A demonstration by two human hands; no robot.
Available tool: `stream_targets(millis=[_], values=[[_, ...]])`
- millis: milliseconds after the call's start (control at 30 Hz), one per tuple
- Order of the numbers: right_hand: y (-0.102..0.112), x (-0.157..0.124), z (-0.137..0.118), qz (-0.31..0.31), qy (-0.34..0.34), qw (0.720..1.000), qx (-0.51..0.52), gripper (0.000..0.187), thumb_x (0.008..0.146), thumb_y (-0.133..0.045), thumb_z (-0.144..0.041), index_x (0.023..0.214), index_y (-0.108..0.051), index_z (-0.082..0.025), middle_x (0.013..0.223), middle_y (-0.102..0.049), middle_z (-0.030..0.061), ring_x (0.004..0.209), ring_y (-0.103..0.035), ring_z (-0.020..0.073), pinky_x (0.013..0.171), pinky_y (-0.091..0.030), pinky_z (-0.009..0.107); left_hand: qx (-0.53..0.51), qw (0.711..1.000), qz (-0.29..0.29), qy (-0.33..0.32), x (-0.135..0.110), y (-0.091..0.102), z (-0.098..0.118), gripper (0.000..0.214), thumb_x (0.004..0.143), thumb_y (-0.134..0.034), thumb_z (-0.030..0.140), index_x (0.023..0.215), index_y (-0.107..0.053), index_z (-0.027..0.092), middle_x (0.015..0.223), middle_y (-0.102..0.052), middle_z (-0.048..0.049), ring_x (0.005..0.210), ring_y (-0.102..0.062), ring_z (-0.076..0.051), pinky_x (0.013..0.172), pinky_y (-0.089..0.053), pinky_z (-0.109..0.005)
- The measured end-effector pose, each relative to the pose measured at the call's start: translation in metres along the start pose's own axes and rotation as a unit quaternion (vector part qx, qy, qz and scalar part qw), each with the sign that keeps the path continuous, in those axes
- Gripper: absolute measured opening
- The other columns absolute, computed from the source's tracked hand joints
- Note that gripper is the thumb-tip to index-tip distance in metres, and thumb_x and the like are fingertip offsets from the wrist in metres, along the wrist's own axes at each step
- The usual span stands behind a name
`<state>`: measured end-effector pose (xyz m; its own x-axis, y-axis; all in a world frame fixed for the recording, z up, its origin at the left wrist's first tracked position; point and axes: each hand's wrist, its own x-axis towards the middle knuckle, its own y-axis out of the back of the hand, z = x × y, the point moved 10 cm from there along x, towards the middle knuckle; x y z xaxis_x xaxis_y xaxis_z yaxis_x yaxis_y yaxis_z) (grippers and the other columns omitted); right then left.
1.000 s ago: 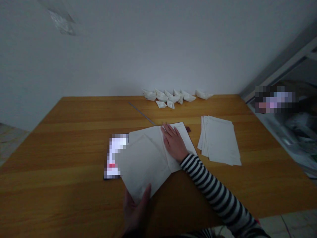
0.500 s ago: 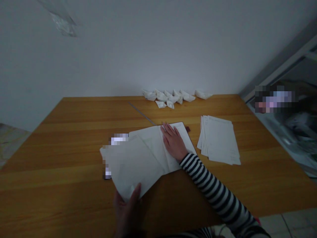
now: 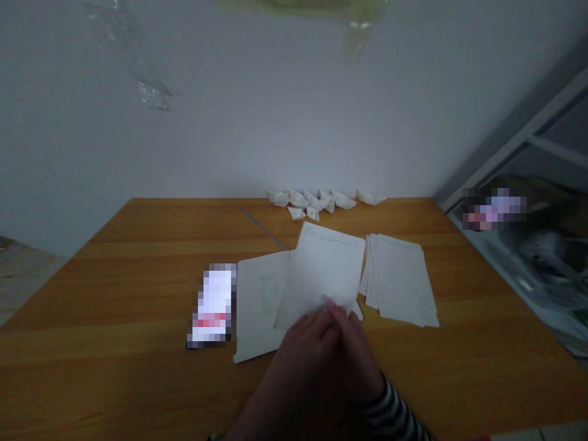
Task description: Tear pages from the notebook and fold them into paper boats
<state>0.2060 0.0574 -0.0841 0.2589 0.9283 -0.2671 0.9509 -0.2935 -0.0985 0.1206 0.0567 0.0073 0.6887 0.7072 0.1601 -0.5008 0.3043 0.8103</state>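
A loose white sheet of paper (image 3: 326,263) with faint lines lies tilted over the right part of an open notebook (image 3: 255,312). Its near edge is pinched by my left hand (image 3: 309,334), whose fingers are closed. Right beside it, touching or nearly so, my right hand (image 3: 353,340) also closes on that edge. The fingertips partly hide one another. The notebook's left page, with a pale green mark, shows bare; most of its right page is covered by the sheet.
Right of the notebook lies a fanned stack of paper sheets (image 3: 404,278). Several folded paper boats (image 3: 298,197) sit along the wall. A thin grey strip (image 3: 264,228) points toward the notebook. To the left is a pixelated phone-like object (image 3: 212,306).
The sheet has swung from the left, over the phone-like object, to the right half of the notebook. My right hand has left the page and joined my left hand at the sheet's near edge.
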Motion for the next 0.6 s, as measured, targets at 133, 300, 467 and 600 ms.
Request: stream_targets(millis=[133, 300, 467, 600], values=[[0.081, 0.01, -0.003, 0.144, -0.009, 0.989, 0.015, 0.032, 0.079, -0.068, -0.052, 0.091, -0.069, -0.022, 0.087, -0.074, 0.0045, 0.081, -0.072, 0.0222, 0.073, -0.063, 0.035, 0.047, 0.995, -0.033, -0.081, 0.006, -0.025, 0.023, 0.047, 0.093, -0.05, 0.011, 0.14, -0.05, 0.019, 0.122, -0.067, -0.0136, 0.113, -0.064, -0.025, 0.098, -0.053, -0.042], [0.179, 0.04, -0.034, 0.21, -0.002, 0.976, -0.06, 0.047, 0.068, -0.078, -0.049, 0.102, -0.07, -0.016, 0.101, -0.077, 0.0122, 0.088, -0.073, 0.0286, 0.074, -0.061, 0.04, 0.129, 0.989, -0.007, 0.071, 0.005, -0.033, -0.03, 0.072, 0.082, -0.069, 0.016, 0.147, -0.039, 0.01, 0.152, -0.042, -0.0271, 0.144, -0.036, -0.041, 0.11, -0.041, -0.057], [0.226, 0.077, -0.058, 0.181, 0.062, 0.952, -0.241, 0.057, 0.063, -0.075, -0.051, 0.106, -0.069, -0.014, 0.103, -0.075, 0.0163, 0.09, -0.071, 0.0336, 0.08, -0.057, 0.048, 0.187, 0.971, -0.04, 0.142, 0.007, -0.047, -0.063, 0.065, 0.08, -0.071, 0.016, 0.139, -0.049, 0.001, 0.153, -0.035, -0.0326, 0.145, -0.027, -0.043, 0.112, -0.04, -0.056], [0.235, 0.096, -0.053, 0.164, 0.087, 0.912, -0.365, 0.069, 0.061, -0.07, -0.054, 0.112, -0.066, -0.009, 0.103, -0.072, 0.0197, 0.087, -0.068, 0.0344, 0.078, -0.055, 0.05, 0.223, 0.962, -0.054, 0.149, 0.01, -0.052, -0.063, 0.051, 0.086, -0.064, 0.014, 0.133, -0.056, -0.002, 0.149, -0.041, -0.0323, 0.141, -0.036, -0.042, 0.111, -0.043, -0.052]])
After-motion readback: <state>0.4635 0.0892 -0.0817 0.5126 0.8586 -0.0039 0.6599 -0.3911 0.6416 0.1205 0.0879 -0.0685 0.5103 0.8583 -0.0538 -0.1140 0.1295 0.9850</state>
